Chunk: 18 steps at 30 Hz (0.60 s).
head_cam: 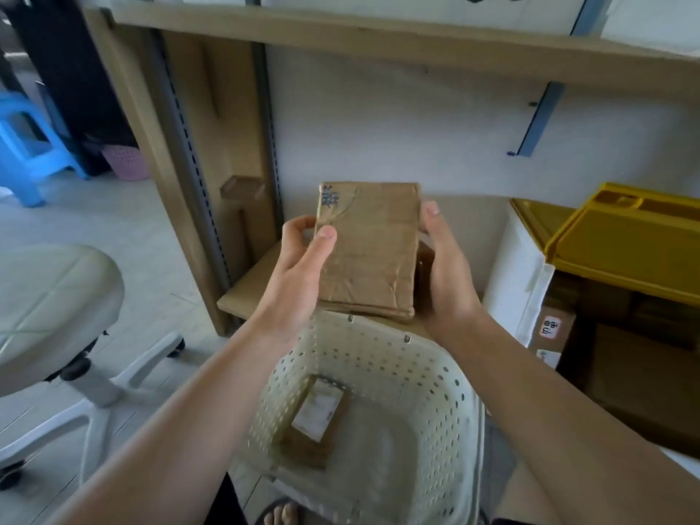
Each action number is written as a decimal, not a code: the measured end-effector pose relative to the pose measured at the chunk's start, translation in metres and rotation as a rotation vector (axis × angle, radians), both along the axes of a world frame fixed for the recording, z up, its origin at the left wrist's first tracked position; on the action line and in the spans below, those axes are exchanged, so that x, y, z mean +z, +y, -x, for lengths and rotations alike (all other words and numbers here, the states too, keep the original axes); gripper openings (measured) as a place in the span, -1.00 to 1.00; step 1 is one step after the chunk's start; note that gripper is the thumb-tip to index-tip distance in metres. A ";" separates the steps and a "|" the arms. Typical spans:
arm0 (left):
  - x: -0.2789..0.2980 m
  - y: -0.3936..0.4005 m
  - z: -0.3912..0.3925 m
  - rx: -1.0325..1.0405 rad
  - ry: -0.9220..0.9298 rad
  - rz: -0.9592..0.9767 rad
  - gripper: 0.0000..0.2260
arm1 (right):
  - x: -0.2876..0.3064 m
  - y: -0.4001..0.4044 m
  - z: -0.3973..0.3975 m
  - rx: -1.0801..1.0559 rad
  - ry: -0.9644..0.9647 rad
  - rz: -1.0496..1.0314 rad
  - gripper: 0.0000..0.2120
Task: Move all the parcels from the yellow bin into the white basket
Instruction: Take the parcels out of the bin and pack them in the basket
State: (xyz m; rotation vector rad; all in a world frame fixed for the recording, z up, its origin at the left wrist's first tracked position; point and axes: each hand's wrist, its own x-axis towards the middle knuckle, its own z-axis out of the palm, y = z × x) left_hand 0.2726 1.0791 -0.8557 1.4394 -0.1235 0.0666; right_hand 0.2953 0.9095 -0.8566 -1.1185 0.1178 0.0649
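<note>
- Parcel [367, 252] clamped between both hands, above far rim of white basket [466, 403].
- Left hand [299, 267]: thumb on front face, fingers curled behind left edge.
- Right hand [443, 267]: gripping right edge, forearms raised.

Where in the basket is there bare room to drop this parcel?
The white basket floor lies bare right of the labelled parcel, which hugs the left wall. The held parcel, in the left hand and right hand, is above the far rim.
</note>
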 end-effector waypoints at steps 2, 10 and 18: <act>-0.001 0.000 -0.008 0.012 0.019 0.023 -0.82 | -0.012 -0.005 -0.012 0.011 0.054 -0.026 -0.39; -0.012 -0.003 -0.031 0.041 0.096 -0.012 -0.81 | -0.021 -0.003 -0.013 0.163 0.060 0.160 -0.50; -0.022 -0.006 -0.039 0.002 0.082 -0.191 0.06 | -0.020 0.000 -0.009 0.092 -0.141 0.242 -0.67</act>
